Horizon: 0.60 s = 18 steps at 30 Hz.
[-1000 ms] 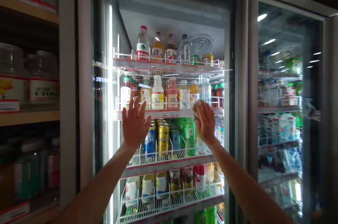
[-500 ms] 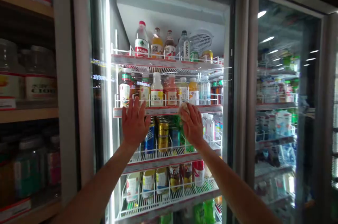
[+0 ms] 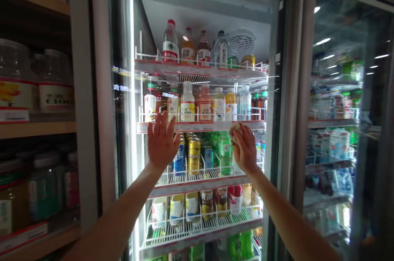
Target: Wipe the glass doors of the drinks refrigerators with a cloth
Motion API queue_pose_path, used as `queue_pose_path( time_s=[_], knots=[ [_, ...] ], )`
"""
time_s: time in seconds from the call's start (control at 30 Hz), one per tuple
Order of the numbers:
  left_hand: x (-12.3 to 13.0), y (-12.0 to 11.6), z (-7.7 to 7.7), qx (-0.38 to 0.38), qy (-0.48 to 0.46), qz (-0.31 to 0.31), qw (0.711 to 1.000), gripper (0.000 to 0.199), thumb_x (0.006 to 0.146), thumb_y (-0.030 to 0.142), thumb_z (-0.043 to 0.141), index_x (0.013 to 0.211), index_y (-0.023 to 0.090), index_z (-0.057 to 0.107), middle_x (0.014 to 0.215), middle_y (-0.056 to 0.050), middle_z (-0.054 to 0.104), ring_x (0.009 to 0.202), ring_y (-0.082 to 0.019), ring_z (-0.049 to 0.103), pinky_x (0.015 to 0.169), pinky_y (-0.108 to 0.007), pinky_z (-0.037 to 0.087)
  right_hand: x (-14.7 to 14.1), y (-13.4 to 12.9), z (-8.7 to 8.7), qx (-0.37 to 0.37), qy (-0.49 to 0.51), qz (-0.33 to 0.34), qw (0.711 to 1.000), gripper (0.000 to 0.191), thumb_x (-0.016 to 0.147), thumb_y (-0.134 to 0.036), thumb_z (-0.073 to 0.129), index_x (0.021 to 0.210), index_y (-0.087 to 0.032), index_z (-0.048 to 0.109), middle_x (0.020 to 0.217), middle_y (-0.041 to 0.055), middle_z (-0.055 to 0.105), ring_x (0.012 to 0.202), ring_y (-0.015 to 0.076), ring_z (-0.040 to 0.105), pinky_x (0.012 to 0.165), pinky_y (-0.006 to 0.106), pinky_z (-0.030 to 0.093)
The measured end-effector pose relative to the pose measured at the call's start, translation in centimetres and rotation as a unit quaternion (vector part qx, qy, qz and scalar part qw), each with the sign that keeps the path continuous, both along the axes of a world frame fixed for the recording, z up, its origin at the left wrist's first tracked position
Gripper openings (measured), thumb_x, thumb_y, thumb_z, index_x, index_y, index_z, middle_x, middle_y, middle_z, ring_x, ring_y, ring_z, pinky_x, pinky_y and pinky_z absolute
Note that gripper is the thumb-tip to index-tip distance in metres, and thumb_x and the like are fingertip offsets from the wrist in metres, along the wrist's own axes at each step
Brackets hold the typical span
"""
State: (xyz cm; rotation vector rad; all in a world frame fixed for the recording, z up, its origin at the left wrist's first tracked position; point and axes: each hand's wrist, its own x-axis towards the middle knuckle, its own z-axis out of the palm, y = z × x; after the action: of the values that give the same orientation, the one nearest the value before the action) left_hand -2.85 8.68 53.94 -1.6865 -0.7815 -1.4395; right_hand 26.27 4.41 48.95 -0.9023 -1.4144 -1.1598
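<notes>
My left hand [image 3: 161, 142] is raised with fingers spread, palm toward the glass door [image 3: 123, 88] of a lit drinks cooler, apparently flat on it. In my right hand [image 3: 246, 148] is a crumpled pale cloth [image 3: 235, 128], pressed toward the same glass near the right part of the second shelf. The fingers bend over the cloth and hide part of it. Behind the glass, a gold can [image 3: 194, 155] stands between the hands, and a green bottle [image 3: 225, 152] is just left of my right hand.
Several wire shelves of bottles and cans fill the cooler, including a red-capped water bottle [image 3: 170, 43] on top. To the left, an open shelf unit [image 3: 37, 129] holds large bottles. A second glass-doored cooler [image 3: 335, 121] stands at the right, beyond the metal frame [image 3: 297, 88].
My right hand has slid to the right across the glass with the cloth, uncovering the green bottle. My left hand keeps its place, while the whole view has shifted slightly.
</notes>
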Motion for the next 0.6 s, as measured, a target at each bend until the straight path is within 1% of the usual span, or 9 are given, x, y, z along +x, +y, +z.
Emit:
queue_pose_path(
  time_s=[0.07,0.13,0.2,0.23,0.3,0.37,0.43,0.5,0.6],
  knots=[
    [0.0,0.0,0.0,0.001,-0.001,-0.002,1.000,0.058,0.086,0.033,0.048,0.140,0.019,0.031,0.149,-0.011,0.027,0.140,-0.025,0.018,0.114,-0.046,0.014,2.0,-0.1,0.4,0.033,0.060,-0.035,0.997,0.053,0.084,-0.014,0.042,0.135,-0.025,0.039,0.145,0.0094,0.036,0.134,0.0262,0.033,0.104,0.053,0.037],
    [0.1,0.0,0.0,0.001,0.001,0.002,1.000,0.059,0.086,0.032,0.048,0.141,0.019,0.030,0.149,-0.012,0.026,0.140,-0.025,0.017,0.113,-0.047,0.014,3.6,0.2,1.1,0.084,0.154,-0.068,0.982,0.050,0.085,-0.015,0.040,0.134,-0.019,0.041,0.142,0.0138,0.039,0.133,0.0277,0.035,0.103,0.054,0.036],
    [0.1,0.0,0.0,0.007,0.004,0.008,1.000,0.059,0.086,0.032,0.048,0.141,0.018,0.030,0.149,-0.012,0.026,0.140,-0.025,0.017,0.113,-0.047,0.014,3.4,0.7,2.0,0.108,0.191,-0.070,0.973,0.049,0.085,-0.016,0.038,0.135,-0.017,0.041,0.143,0.0152,0.038,0.133,0.0288,0.034,0.104,0.056,0.035],
    [0.1,0.0,0.0,0.010,0.006,0.010,1.000,0.059,0.087,0.032,0.048,0.141,0.018,0.029,0.149,-0.012,0.025,0.140,-0.025,0.016,0.113,-0.047,0.013,2.3,1.0,2.3,0.104,0.181,-0.060,0.976,0.050,0.086,-0.016,0.038,0.136,-0.017,0.039,0.144,0.0142,0.035,0.134,0.0288,0.032,0.104,0.057,0.034],
    [0.1,0.0,0.0,0.016,0.009,0.013,1.000,0.059,0.087,0.032,0.047,0.141,0.018,0.028,0.149,-0.013,0.025,0.140,-0.025,0.016,0.113,-0.047,0.013,-1.2,1.2,2.7,0.076,0.118,-0.028,0.990,0.053,0.086,-0.016,0.039,0.138,-0.022,0.035,0.148,0.0099,0.029,0.137,0.0277,0.027,0.106,0.056,0.033],
    [0.0,0.1,0.0,0.019,0.011,0.015,1.000,0.060,0.087,0.032,0.047,0.142,0.018,0.027,0.149,-0.013,0.026,0.140,-0.025,0.017,0.113,-0.047,0.014,-5.1,1.2,2.6,0.030,0.043,-0.005,0.999,0.056,0.086,-0.015,0.040,0.140,-0.027,0.032,0.151,0.0052,0.026,0.139,0.0262,0.023,0.108,0.054,0.032],
    [-0.1,0.1,-0.1,0.021,0.012,0.017,1.000,0.061,0.087,0.032,0.048,0.142,0.018,0.027,0.148,-0.014,0.026,0.140,-0.025,0.018,0.113,-0.047,0.015,-7.4,1.0,2.3,-0.011,-0.023,0.004,1.000,0.057,0.086,-0.015,0.041,0.140,-0.029,0.031,0.150,0.0029,0.027,0.140,0.0248,0.021,0.110,0.051,0.031],
    [-0.2,0.1,-0.4,0.023,0.015,0.018,0.999,0.061,0.087,0.031,0.047,0.142,0.018,0.026,0.148,-0.014,0.027,0.140,-0.025,0.018,0.113,-0.047,0.016,-6.9,0.8,2.1,-0.020,-0.048,0.002,0.999,0.057,0.086,-0.015,0.041,0.140,-0.029,0.031,0.150,0.0027,0.029,0.139,0.0241,0.023,0.109,0.050,0.033],
    [-0.3,0.1,-0.9,0.024,0.021,0.027,0.999,0.060,0.088,0.030,0.046,0.142,0.018,0.026,0.148,-0.014,0.027,0.140,-0.025,0.017,0.113,-0.047,0.016,-2.8,0.8,2.7,0.056,0.033,-0.016,0.998,0.058,0.085,-0.014,0.041,0.140,-0.029,0.031,0.149,0.0052,0.030,0.137,0.0253,0.029,0.105,0.053,0.036]
  ],
)
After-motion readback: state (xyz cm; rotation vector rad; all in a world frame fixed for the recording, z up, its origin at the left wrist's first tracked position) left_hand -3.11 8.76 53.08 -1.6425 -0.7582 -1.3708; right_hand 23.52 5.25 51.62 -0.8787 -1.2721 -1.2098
